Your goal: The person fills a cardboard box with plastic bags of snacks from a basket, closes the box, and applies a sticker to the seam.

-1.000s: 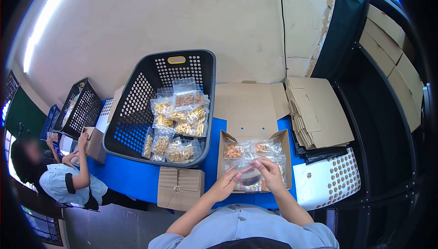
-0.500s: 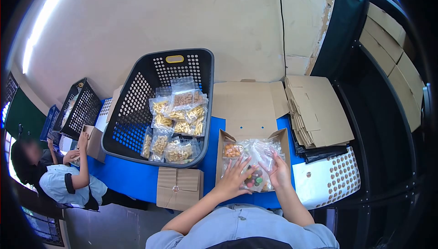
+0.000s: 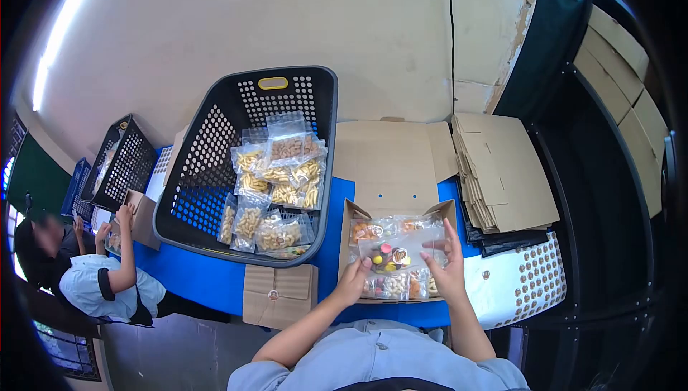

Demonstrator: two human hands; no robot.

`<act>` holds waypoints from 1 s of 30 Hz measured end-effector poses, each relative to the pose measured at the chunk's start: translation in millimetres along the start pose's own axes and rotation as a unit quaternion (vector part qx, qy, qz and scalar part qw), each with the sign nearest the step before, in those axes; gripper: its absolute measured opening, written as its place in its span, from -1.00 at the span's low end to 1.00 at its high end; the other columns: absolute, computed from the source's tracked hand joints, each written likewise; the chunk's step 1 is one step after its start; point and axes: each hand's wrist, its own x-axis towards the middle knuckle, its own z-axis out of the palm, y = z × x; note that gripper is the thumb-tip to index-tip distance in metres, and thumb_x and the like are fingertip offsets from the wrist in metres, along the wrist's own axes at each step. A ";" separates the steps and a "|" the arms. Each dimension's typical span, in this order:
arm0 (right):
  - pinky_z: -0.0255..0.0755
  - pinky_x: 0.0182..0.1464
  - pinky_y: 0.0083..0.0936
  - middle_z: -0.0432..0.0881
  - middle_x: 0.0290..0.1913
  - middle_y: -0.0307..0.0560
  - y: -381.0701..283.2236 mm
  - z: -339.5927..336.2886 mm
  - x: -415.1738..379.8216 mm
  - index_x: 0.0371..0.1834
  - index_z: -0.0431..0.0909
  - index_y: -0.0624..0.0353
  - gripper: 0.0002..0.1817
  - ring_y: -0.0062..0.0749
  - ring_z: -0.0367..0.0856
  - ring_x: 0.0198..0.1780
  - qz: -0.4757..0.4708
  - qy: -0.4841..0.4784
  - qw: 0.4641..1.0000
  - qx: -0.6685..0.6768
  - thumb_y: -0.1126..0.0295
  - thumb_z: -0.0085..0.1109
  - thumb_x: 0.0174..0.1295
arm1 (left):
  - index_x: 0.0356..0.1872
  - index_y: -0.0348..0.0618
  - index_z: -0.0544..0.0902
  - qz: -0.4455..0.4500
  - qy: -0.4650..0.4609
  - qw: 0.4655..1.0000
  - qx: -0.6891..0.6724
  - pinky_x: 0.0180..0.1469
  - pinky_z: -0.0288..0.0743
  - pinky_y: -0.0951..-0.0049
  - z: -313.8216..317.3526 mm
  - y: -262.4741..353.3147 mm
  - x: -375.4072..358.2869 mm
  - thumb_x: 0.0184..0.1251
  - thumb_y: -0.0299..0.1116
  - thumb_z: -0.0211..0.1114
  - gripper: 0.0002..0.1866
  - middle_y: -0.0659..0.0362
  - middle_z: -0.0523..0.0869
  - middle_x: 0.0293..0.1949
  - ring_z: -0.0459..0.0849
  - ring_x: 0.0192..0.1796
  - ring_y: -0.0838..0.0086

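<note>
An open cardboard box [image 3: 387,144] with its lid raised lies in front of me, with several clear bags of snacks inside. Above those bags is a clear bag of colourful round sweets [image 3: 388,257] with a round sticker. My left hand [image 3: 352,280] pinches this bag at its left edge. At the bag's right side is my right hand [image 3: 448,262], its fingers apart and its thumb near the plastic.
A black basket [image 3: 175,201] with bagged snacks stands to the left, above a closed carton [image 3: 279,295]. Flat cartons [image 3: 507,172] and a sticker sheet [image 3: 502,283] lie right. Another person [image 3: 107,280] works far left, near another black basket [image 3: 129,169].
The bag of sweets has been lifted from the box's contents and straightened. My left hand has moved left and closed on its edge; more bags now show beneath.
</note>
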 end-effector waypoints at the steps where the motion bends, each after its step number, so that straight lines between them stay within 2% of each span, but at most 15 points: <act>1: 0.22 0.31 -0.42 0.63 -0.09 -0.02 0.8 -2.5 -0.7 0.46 0.10 0.16 -0.22 -0.45 0.56 0.07 0.048 -0.015 0.999 0.020 0.50 0.28 0.17 | 0.24 -0.35 0.38 -0.042 0.001 0.999 -0.003 0.27 0.29 0.40 -6.1 1.1 2.5 0.54 0.05 -0.15 -0.39 0.05 0.54 0.15 0.51 0.16 0.40; 2: 0.40 0.17 -0.47 0.66 -0.26 -0.10 12.7 -3.9 0.7 0.34 0.26 0.26 -0.38 -0.51 0.63 -0.13 0.076 -0.017 0.994 0.078 0.53 0.24 0.20 | 0.23 -0.33 0.39 0.029 -0.006 0.999 0.015 0.24 0.30 0.40 -8.8 0.8 7.9 0.56 -0.01 -0.14 -0.45 0.04 0.61 0.05 0.51 0.16 0.41; 3: 0.40 0.17 -0.47 0.66 -0.26 -0.10 23.7 -4.7 3.8 0.34 0.26 0.26 -0.38 -0.51 0.63 -0.13 0.078 -0.016 0.994 0.077 0.53 0.24 0.20 | 0.23 -0.33 0.39 0.027 -0.007 1.000 0.014 0.24 0.30 0.40 -8.1 6.1 9.9 0.56 -0.01 -0.14 -0.45 0.04 0.61 0.05 0.51 0.16 0.41; 5: 0.53 0.01 -0.49 0.65 -0.24 -0.12 42.8 -4.3 10.6 0.17 0.41 0.32 -0.57 -0.51 0.63 -0.14 0.140 -0.060 0.974 0.166 0.52 0.21 0.24 | 0.21 -0.35 0.42 0.015 -0.009 1.000 0.014 0.28 0.27 0.43 -5.7 18.9 11.8 0.53 0.05 -0.10 -0.40 0.05 0.56 0.12 0.48 0.20 0.42; 9: 0.58 -0.02 -0.41 0.65 -0.23 -0.13 72.7 8.0 10.4 0.01 0.49 0.30 -0.74 -0.47 0.64 -0.14 0.221 -0.088 0.942 0.238 0.49 0.19 0.27 | 0.32 -0.29 0.31 0.028 0.042 0.997 -0.054 0.31 0.25 0.40 1.5 27.5 23.4 0.49 -0.02 0.02 -0.41 0.05 0.50 0.19 0.43 0.25 0.43; 11: 0.58 0.04 -0.37 0.65 -0.18 -0.09 92.5 23.9 -0.2 -0.01 0.49 0.24 -0.76 -0.39 0.66 -0.10 0.300 -0.092 0.869 0.383 0.48 0.18 0.28 | 0.42 -0.19 0.15 0.126 0.001 0.978 -0.168 0.32 0.27 0.36 8.4 58.0 23.5 0.38 -0.19 0.22 -0.31 0.06 0.42 0.27 0.40 0.30 0.43; 12: 0.57 0.06 -0.32 0.65 -0.13 -0.07 93.0 33.4 -7.7 -0.02 0.50 0.19 -0.78 -0.35 0.66 -0.07 0.321 -0.073 0.852 0.408 0.47 0.16 0.28 | 0.42 -0.19 0.15 0.130 0.001 0.977 -0.169 0.32 0.27 0.36 8.9 53.8 27.1 0.38 -0.19 0.22 -0.31 0.06 0.42 0.27 0.40 0.30 0.43; 15: 0.52 0.14 -0.29 0.61 -0.02 -0.09 89.6 56.1 -19.8 0.01 0.48 0.15 -0.77 -0.35 0.61 0.04 0.357 -0.100 0.800 0.472 0.49 0.12 0.30 | 0.48 -0.07 0.01 0.149 0.026 0.987 -0.051 0.31 0.31 0.38 10.8 28.2 33.5 0.21 -0.52 0.34 -0.13 0.00 0.37 0.32 0.38 0.33 0.38; 16: 0.52 0.14 -0.29 0.61 -0.02 -0.09 89.2 59.4 -22.0 0.01 0.48 0.15 -0.77 -0.35 0.61 0.04 0.358 -0.101 0.799 0.472 0.49 0.12 0.30 | 0.41 -0.18 0.14 0.061 0.072 0.989 -0.112 0.28 0.36 0.39 12.7 24.8 35.4 0.22 -0.55 0.33 -0.24 0.03 0.49 0.22 0.46 0.26 0.41; 17: 0.50 0.16 -0.30 0.60 -0.01 -0.09 89.0 62.2 -24.9 0.03 0.47 0.15 -0.76 -0.34 0.60 0.06 0.366 -0.122 0.791 0.475 0.48 0.12 0.31 | 0.41 -0.18 0.14 0.059 0.073 0.989 -0.111 0.28 0.36 0.39 13.0 21.7 35.3 0.22 -0.55 0.33 -0.24 0.03 0.49 0.22 0.46 0.26 0.41; 19: 0.48 0.18 -0.31 0.60 0.01 -0.10 83.2 65.5 -27.8 0.04 0.47 0.15 -0.76 -0.34 0.59 0.07 0.374 -0.141 0.781 0.480 0.47 0.11 0.32 | 0.29 -0.31 0.31 0.010 0.129 0.977 -0.168 0.22 0.42 0.43 13.1 24.7 34.6 0.23 -0.54 0.35 -0.40 0.07 0.60 0.09 0.56 0.15 0.44; 23: 0.48 0.16 -0.37 0.60 0.00 -0.09 64.8 66.1 -27.6 0.06 0.49 0.13 -0.75 -0.35 0.60 0.07 0.364 -0.172 0.783 0.474 0.40 0.12 0.34 | 0.16 -0.35 0.43 0.019 0.169 0.981 -0.092 0.11 0.50 0.46 15.6 24.7 27.2 0.23 -0.50 0.37 -0.51 0.09 0.65 0.01 0.63 0.04 0.46; 25: 0.48 0.15 -0.38 0.61 0.00 -0.09 63.5 66.7 -27.1 0.06 0.49 0.12 -0.75 -0.36 0.60 0.07 0.361 -0.178 0.790 0.462 0.38 0.12 0.34 | 0.11 -0.33 0.46 0.110 0.174 0.969 -0.133 0.01 0.54 0.50 17.4 33.1 26.8 0.22 -0.48 0.39 -0.54 0.09 0.66 -0.03 0.65 -0.03 0.48; 28: 0.50 0.13 -0.35 0.62 -0.03 -0.09 68.3 65.9 -28.5 0.02 0.52 0.12 -0.77 -0.34 0.62 0.06 0.356 -0.167 0.800 0.453 0.34 0.11 0.36 | 0.02 -0.28 0.49 0.055 0.194 0.961 -0.191 -0.02 0.55 0.50 16.4 51.8 28.7 0.21 -0.48 0.40 -0.61 0.14 0.66 -0.11 0.65 -0.08 0.51; 30: 0.54 0.06 -0.33 0.64 -0.08 -0.11 70.1 63.8 -27.0 -0.03 0.52 0.12 -0.79 -0.32 0.64 0.02 0.364 -0.144 0.795 0.464 0.30 0.11 0.36 | 0.02 -0.26 0.48 0.046 0.188 0.967 -0.165 -0.01 0.54 0.50 17.2 49.8 27.1 0.22 -0.47 0.40 -0.62 0.17 0.66 -0.15 0.64 -0.09 0.52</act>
